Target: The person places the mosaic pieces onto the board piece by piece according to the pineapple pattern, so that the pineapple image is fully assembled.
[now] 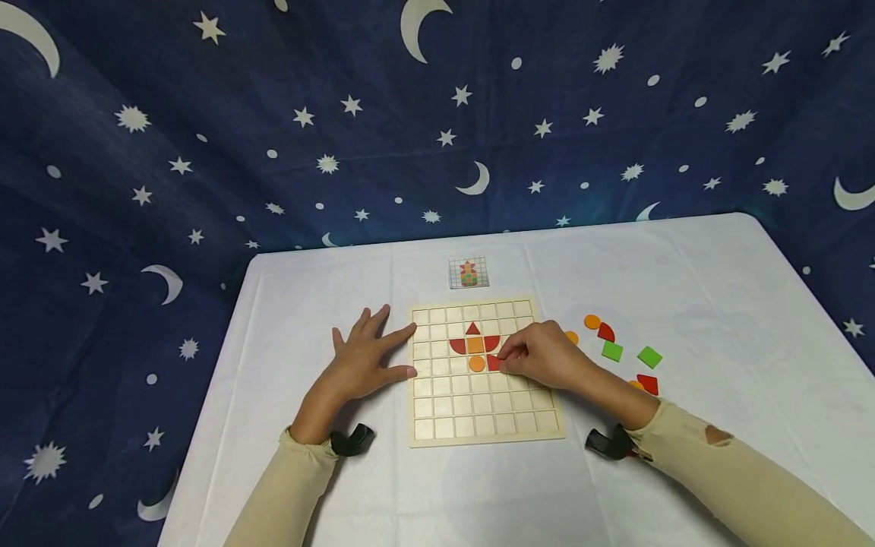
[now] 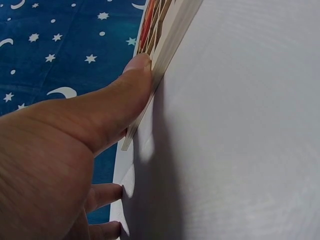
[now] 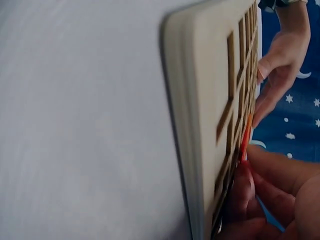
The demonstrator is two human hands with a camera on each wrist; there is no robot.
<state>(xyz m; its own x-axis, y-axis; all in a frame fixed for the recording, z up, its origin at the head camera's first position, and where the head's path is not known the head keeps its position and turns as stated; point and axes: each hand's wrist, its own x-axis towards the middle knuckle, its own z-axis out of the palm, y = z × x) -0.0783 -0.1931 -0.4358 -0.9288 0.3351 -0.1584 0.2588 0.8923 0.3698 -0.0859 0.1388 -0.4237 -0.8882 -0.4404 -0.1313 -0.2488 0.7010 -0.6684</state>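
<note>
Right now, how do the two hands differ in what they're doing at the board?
The left hand lies flat on the cloth with fingers spread, its thumb against the board's left edge. The right hand rests over the board, fingers curled, pinching a red piece in a grid cell. Both touch the board.

L hand [image 1: 365, 357] flat, palm down, fingers spread & straight, thumb [image 2: 131, 82] and index tips pressed vs an edge. R hand [image 1: 543, 355] palm down, fingers curled, thumb + fingertips [image 3: 245, 192] pinching at the tips. Both forearms angle in from bottom of head view, wrists low near the surface, beige sleeves to the wrists. Black wrist cam on each. R sleeve has a hole near the forearm.
</note>
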